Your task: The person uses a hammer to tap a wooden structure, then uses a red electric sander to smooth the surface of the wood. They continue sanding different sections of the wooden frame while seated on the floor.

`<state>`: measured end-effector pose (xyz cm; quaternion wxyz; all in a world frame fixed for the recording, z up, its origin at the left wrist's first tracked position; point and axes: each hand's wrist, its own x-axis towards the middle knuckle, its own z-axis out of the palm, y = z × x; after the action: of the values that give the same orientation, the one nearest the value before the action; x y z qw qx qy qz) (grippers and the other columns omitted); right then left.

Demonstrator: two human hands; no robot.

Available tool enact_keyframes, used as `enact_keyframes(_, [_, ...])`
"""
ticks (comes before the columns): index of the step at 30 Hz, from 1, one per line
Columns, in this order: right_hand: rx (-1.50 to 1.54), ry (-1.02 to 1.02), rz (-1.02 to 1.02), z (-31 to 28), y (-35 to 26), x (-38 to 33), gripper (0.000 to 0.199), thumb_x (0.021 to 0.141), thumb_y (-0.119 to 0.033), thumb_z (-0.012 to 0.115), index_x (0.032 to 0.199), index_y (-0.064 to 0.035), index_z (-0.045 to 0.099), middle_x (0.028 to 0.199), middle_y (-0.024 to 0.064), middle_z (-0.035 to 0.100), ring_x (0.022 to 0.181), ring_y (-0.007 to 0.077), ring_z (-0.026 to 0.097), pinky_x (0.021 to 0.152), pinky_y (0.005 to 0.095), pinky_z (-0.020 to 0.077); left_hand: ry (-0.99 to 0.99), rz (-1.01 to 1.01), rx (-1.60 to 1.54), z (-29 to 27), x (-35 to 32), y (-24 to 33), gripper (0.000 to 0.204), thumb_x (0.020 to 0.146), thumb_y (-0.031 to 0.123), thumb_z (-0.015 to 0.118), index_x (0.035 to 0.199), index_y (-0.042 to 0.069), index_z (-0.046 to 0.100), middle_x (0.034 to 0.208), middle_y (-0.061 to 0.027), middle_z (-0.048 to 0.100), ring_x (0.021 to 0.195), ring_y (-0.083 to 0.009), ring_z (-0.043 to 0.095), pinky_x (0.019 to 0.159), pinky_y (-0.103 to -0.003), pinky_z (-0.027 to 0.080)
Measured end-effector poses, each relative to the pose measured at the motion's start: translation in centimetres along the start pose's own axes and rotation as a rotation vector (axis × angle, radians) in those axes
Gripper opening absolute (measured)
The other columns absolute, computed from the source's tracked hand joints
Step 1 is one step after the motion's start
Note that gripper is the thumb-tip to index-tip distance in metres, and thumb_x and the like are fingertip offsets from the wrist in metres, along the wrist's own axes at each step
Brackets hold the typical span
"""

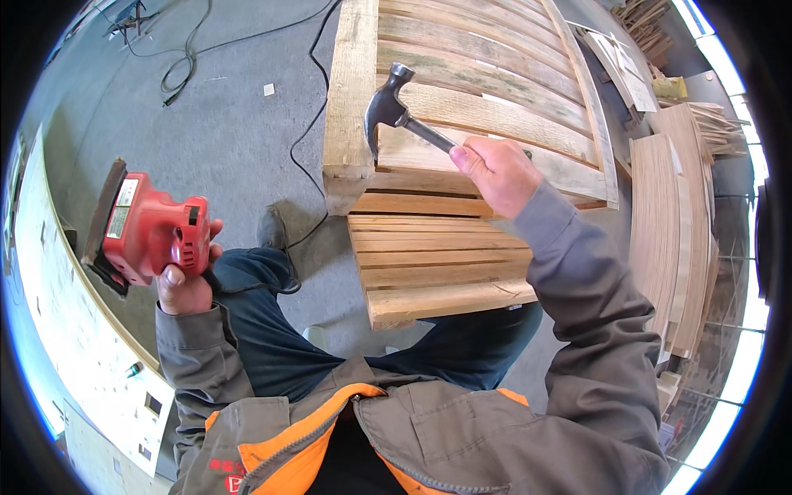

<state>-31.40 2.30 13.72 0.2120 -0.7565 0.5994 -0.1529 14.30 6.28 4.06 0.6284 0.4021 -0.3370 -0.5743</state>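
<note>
A red electric sander [157, 227] is held up at the left, its dark flat pad turned outward. Around its body my left hand [186, 289] is closed, thumb on the near side. My right hand [499, 175] grips the handle of a claw hammer [388, 109]. The hammer's dark metal head is over the corner of a slatted wooden frame [351, 91]; I cannot tell whether it touches the wood. Below that frame, in front of my legs, a smaller stack of slatted boards [445, 256] shows.
A black cable [301, 157] runs along the grey floor [231, 107] left of the frame, with more cord coiled farther off. Stacked plywood sheets [660, 223] stand at the right, wood scraps [714, 128] behind them. A pale panel with cut holes [91, 330] is at the left.
</note>
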Motion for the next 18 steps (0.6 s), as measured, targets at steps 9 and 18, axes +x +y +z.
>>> enact_keyframes(9, [0.033, 0.069, -0.015, 0.6, -0.5, -0.6, 0.036, 0.111, -0.031, 0.061, 0.093, 0.0004, 0.063, 0.07, 0.0215, 0.056, 0.064, 0.0407, 0.056, 0.061, 0.0455, 0.045, -0.009, 0.007, 0.037, 0.5, -0.1, 0.3, 0.12, 0.055, 0.052, 0.104, 0.153, 0.009, 0.05, 0.124, -0.0111, 0.074, 0.106, -0.0326, 0.078, 0.072, -0.036, 0.067])
enact_keyframes(18, [-0.048, 0.216, -0.078, 2.0, -0.3, -1.1, 0.036, 0.11, -0.03, 0.063, 0.088, -0.0024, 0.062, 0.065, 0.0194, 0.061, 0.061, 0.0427, 0.061, 0.058, 0.0489, 0.0473, -0.031, 0.013, 0.066, 0.5, 0.0, 0.3, 0.12, 0.055, 0.053, 0.104, 0.152, 0.007, 0.05, 0.125, -0.0127, 0.073, 0.106, -0.0334, 0.078, 0.071, -0.036, 0.067])
